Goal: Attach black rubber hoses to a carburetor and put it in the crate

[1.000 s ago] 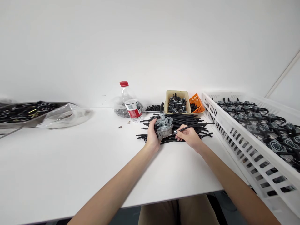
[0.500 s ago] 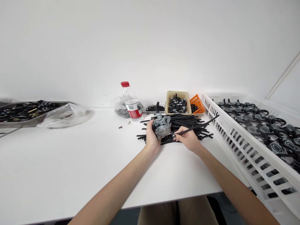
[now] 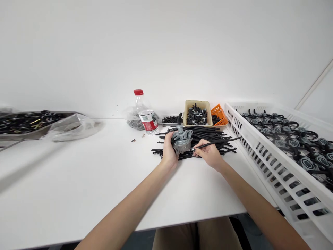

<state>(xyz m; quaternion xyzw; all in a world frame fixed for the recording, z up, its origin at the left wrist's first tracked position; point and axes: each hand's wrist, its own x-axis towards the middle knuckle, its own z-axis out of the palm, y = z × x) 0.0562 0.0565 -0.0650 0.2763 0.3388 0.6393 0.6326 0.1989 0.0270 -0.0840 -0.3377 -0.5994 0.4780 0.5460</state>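
Observation:
My left hand (image 3: 169,151) is closed around a grey metal carburetor (image 3: 182,141), with a short black elbow hose (image 3: 179,118) sticking up from its top. My right hand (image 3: 208,152) pinches a thin black rubber hose (image 3: 221,141) near one end, right at the lower right side of the carburetor. The hose's free end points to the right. My fingertips hide whether the hose end is on a fitting or only against it. Beneath and behind both hands lies a pile of loose black hoses (image 3: 203,132) on the white table (image 3: 104,187).
Along the right stands a white slotted crate (image 3: 260,152) full of carburetors with hoses. At the back are a beige bin (image 3: 185,119) of small black parts, an orange basket (image 3: 221,114) and a red-capped bottle (image 3: 149,121). Far left, a metal tray (image 3: 39,133) of black parts sits beside a plastic bag (image 3: 75,128).
The carburetor has turned slightly and shifted a little to the right in my left hand. The hose in my right hand has swung lower, its free end now closer to level.

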